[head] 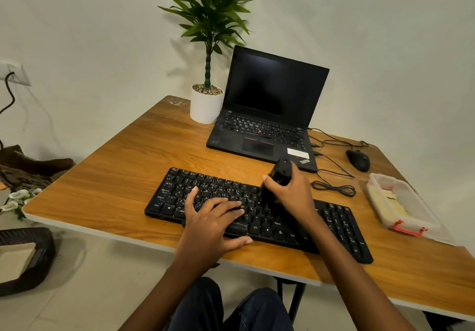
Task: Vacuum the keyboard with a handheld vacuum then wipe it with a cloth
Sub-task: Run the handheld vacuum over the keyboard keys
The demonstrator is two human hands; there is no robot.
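Observation:
A black keyboard [334, 217] lies slanted near the front edge of the wooden table [123, 176]. My left hand [210, 225] rests flat on the keyboard's left half, fingers straight on the keys and thumb at its front edge. My right hand [290, 192] grips a small black handheld vacuum [281, 171], held upright and tilted, with its lower end down on the keys near the keyboard's middle. No cloth can be made out for certain.
An open black laptop [267, 114] stands behind the keyboard, with a white potted plant [205, 104] to its left. A black mouse [358, 159] and coiled cable [332, 189] lie right. A clear plastic box [401, 207] with a red latch sits at the right edge.

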